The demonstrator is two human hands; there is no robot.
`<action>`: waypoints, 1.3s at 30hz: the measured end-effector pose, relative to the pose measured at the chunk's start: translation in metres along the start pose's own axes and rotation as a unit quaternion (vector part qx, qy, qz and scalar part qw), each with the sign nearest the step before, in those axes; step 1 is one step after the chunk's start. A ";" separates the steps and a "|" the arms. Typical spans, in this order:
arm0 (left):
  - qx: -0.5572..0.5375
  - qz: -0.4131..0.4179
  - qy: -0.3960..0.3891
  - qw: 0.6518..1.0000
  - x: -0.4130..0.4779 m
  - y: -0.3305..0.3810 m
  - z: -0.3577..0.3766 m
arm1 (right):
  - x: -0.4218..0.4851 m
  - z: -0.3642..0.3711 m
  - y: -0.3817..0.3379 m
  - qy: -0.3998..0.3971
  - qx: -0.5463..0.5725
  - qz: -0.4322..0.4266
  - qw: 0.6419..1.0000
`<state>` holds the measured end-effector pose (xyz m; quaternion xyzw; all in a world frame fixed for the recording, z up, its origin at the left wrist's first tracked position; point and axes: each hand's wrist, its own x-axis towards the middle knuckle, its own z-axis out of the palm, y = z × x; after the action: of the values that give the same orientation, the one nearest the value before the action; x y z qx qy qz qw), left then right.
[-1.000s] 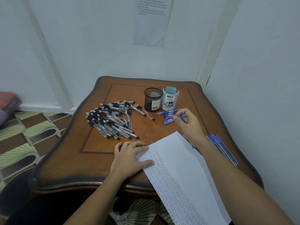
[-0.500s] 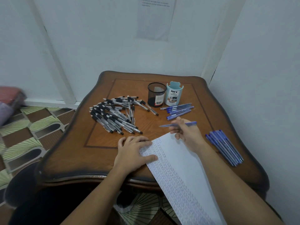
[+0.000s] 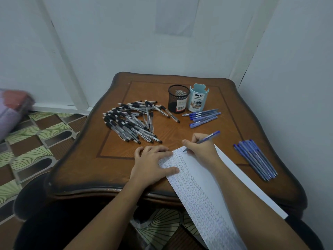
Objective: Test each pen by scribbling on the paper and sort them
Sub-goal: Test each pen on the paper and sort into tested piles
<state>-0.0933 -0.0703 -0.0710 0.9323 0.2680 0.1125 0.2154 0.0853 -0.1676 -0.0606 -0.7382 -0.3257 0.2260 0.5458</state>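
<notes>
The right hand (image 3: 201, 150) pinches the blue pen (image 3: 210, 137), tip at the far edge of the paper (image 3: 198, 186), barrel slanting away rightward, while the flat left hand (image 3: 151, 165) pins its left edge.

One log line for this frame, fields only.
phase: scribble test | right hand: grips blue pen, tip at top edge of paper | left hand: flat, pressing paper

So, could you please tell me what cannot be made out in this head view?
Head view:
- Whether the blue pen in the right hand marks the paper: tip too small.
- The scribbles: too small to read.
- The wall notice: blurred, cut off by the top edge.
- The organizer's inside: hidden by its own wall.
</notes>
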 end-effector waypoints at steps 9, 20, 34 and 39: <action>-0.008 0.001 0.004 1.000 0.000 0.000 0.000 | 0.001 0.006 0.009 0.010 -0.005 0.009 1.000; -0.009 0.001 0.006 1.000 -0.001 0.000 0.000 | 0.001 0.005 0.009 0.000 -0.010 0.001 1.000; -0.010 0.004 0.007 1.000 0.000 0.000 0.001 | -0.001 0.002 0.010 0.011 0.017 -0.011 1.000; -0.012 0.002 0.006 1.000 0.000 -0.001 0.002 | -0.001 0.003 0.010 0.009 0.003 -0.010 1.000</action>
<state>-0.0934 -0.0701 -0.0729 0.9294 0.2664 0.1218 0.2244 0.0852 -0.1680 -0.0715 -0.7353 -0.3273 0.2154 0.5531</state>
